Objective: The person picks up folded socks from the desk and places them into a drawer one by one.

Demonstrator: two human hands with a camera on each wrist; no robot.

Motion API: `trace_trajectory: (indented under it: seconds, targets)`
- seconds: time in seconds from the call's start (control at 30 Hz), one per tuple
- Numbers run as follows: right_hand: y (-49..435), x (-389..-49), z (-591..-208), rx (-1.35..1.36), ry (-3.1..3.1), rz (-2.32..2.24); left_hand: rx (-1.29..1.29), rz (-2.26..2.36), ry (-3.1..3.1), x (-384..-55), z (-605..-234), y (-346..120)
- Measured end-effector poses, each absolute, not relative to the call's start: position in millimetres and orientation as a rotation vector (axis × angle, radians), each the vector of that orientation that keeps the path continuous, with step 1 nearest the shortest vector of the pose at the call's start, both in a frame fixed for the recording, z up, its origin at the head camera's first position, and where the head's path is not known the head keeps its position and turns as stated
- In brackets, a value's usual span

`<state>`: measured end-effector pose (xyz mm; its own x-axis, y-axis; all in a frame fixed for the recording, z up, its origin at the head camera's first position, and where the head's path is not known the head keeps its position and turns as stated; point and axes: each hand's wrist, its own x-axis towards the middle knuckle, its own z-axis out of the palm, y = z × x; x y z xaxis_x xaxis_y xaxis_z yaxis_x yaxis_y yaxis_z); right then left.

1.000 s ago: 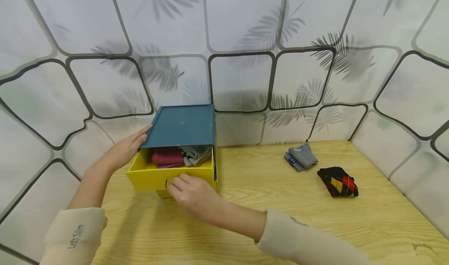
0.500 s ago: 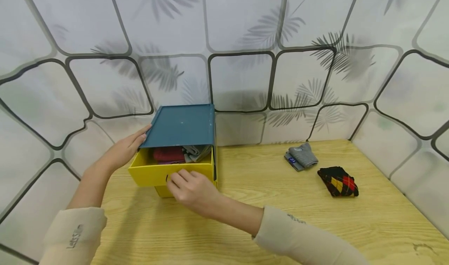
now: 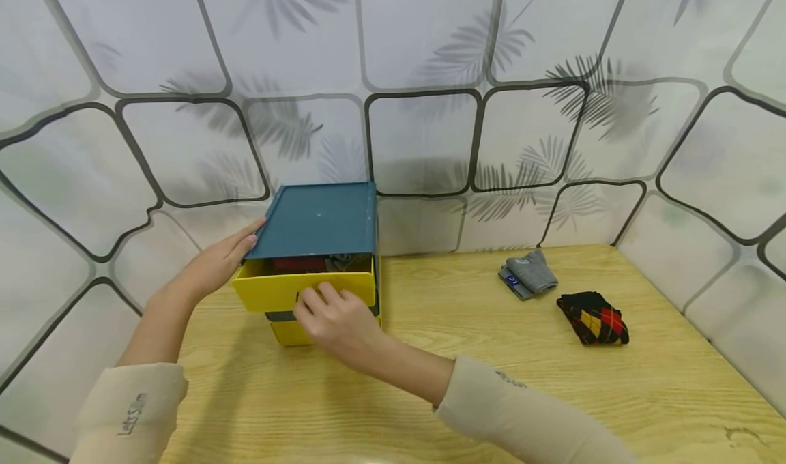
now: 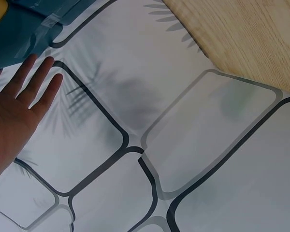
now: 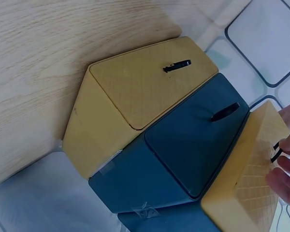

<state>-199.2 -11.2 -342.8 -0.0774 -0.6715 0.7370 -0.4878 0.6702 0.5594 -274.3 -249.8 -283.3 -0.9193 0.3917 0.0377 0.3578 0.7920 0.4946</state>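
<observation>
A small drawer chest with a blue top (image 3: 319,217) stands near the back wall. Its yellow top drawer (image 3: 264,292) is partly out, and folded dark red cloth (image 3: 299,265) and grey cloth show in its shadowed gap. My right hand (image 3: 338,324) pinches the drawer's black pull (image 5: 276,152) at the front. My left hand (image 3: 215,263) rests along the left edge of the blue top, its fingers straight in the left wrist view. Below, the right wrist view shows a blue middle drawer (image 5: 198,137) and a yellow bottom drawer (image 5: 140,82), both closed.
On the right of the wooden table (image 3: 467,341) lie folded grey socks (image 3: 529,274) with a blue label and folded black argyle socks (image 3: 592,319). A patterned curtain-like wall (image 3: 424,143) encloses the table at the back and sides.
My right hand has pushed the yellow top drawer further into the chest, covering more of the folded cloth. The left hand and both pairs of socks have stayed in place.
</observation>
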Motion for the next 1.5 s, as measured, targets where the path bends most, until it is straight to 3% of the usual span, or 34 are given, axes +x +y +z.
trace_trajectory:
  seconds: [1.5]
  targets:
    - [-18,-217,-339,0.829,-1.802,-0.195,0.613,0.792,2.890,-273,-280,-249]
